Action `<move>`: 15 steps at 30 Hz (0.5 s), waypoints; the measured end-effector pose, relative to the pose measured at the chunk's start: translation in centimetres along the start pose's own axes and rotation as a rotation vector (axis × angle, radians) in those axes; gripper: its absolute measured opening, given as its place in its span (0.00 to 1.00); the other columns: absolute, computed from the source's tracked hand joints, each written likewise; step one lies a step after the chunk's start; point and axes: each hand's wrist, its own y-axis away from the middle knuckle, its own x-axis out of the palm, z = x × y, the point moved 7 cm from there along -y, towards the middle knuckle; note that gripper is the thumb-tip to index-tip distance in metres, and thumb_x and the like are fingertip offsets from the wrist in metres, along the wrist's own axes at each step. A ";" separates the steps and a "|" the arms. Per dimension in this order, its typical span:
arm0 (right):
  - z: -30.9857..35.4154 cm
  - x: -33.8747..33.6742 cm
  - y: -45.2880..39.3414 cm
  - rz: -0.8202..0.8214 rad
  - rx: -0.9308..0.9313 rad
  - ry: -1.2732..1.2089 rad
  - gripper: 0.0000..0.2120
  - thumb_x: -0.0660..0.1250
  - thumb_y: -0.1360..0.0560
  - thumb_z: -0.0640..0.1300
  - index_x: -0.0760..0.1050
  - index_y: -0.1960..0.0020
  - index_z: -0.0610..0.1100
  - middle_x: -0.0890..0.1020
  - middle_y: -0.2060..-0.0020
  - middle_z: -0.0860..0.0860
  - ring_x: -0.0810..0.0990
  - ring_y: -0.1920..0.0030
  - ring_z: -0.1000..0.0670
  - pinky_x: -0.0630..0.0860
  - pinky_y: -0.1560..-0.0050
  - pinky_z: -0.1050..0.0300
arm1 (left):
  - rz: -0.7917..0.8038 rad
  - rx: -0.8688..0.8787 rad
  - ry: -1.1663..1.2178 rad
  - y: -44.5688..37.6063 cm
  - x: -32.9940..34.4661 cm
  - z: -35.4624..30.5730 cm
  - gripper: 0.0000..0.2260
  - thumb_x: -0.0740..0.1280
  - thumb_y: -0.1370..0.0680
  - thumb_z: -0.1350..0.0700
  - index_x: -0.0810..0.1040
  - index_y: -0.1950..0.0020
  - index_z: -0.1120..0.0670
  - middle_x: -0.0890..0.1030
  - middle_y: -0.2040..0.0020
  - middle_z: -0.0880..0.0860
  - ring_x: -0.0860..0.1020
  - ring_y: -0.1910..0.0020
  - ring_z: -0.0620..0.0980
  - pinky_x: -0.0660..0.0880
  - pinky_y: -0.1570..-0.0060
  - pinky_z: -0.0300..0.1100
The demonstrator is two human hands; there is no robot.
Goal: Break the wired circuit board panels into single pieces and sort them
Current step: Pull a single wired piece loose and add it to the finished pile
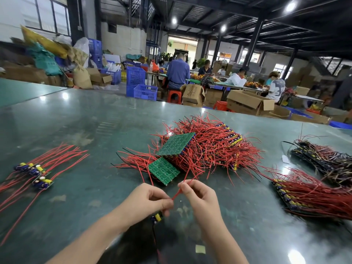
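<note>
Left hand curled around a single broken-off board piece, yellow and blue components just showing below the fingers, a thin black lead hanging down from it. Right hand pinching that piece's red wire between thumb and forefinger, wire drawn taut between both hands and running on toward the central heap. Two green panels lying solder side up against the near edge of the heap, still whole. Sorted singles laid out at left on the green table, wires fanned away from the viewer; further wired strips at right, and a darker bundle beyond them. Step in hand, as judged: freeing the single piece's lead from the tangle before placing it left. Best done by sliding the pinch along the wire rather than yanking, keeping pull in line with the solder joint, steadying the board with the left grip. Risk: snagged neighbours dragging the heap, or a lead torn off its pad.
</note>
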 end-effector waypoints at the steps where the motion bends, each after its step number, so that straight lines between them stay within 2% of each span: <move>1: 0.0 0.0 -0.1 -0.005 -0.017 0.036 0.09 0.67 0.25 0.37 0.79 0.63 0.45 0.80 0.68 0.53 0.74 0.66 0.55 0.71 0.66 0.70 | -0.013 0.001 -0.039 0.0 -0.2 0.0 0.09 0.70 0.25 0.60 0.83 0.65 0.53 0.81 0.72 0.50 0.74 0.73 0.40 0.69 0.70 0.31; 4: -0.1 -0.3 -0.3 -0.052 -0.028 0.073 0.08 0.64 0.23 0.37 0.78 0.59 0.45 0.80 0.68 0.54 0.75 0.67 0.60 0.70 0.62 0.71 | -0.054 0.015 -0.220 -0.1 -0.2 0.0 0.12 0.70 0.25 0.60 0.81 0.68 0.50 0.79 0.75 0.47 0.74 0.75 0.40 0.70 0.71 0.33; 6: -0.5 -0.3 -0.4 -0.041 0.011 0.106 0.07 0.66 0.23 0.41 0.77 0.60 0.44 0.77 0.71 0.56 0.71 0.71 0.62 0.67 0.66 0.71 | -0.096 0.055 -0.308 0.0 -0.2 -0.3 0.10 0.71 0.26 0.58 0.81 0.67 0.51 0.78 0.75 0.45 0.74 0.74 0.40 0.71 0.69 0.34; 10: -1.2 -0.9 -0.6 -0.079 0.020 0.215 0.11 0.67 0.24 0.45 0.76 0.65 0.44 0.76 0.75 0.54 0.70 0.73 0.61 0.66 0.69 0.69 | -0.224 0.177 -0.620 0.3 -0.7 -0.9 0.07 0.71 0.27 0.50 0.81 0.66 0.45 0.74 0.66 0.45 0.73 0.62 0.40 0.71 0.57 0.39; 13: -1.5 -1.2 -0.8 -0.097 0.050 0.192 0.14 0.62 0.21 0.41 0.78 0.64 0.46 0.76 0.76 0.54 0.72 0.74 0.62 0.66 0.70 0.70 | -0.253 0.248 -0.689 0.5 -0.5 -1.2 0.04 0.71 0.27 0.48 0.83 0.62 0.45 0.71 0.64 0.45 0.71 0.62 0.40 0.69 0.58 0.38; 15: -1.3 -1.2 -0.9 -0.113 0.044 0.139 0.15 0.60 0.20 0.39 0.79 0.63 0.46 0.76 0.75 0.54 0.73 0.73 0.62 0.67 0.67 0.69 | -0.235 0.240 -0.614 0.3 -0.5 -1.3 0.05 0.72 0.27 0.50 0.83 0.63 0.45 0.75 0.66 0.45 0.72 0.62 0.41 0.68 0.59 0.36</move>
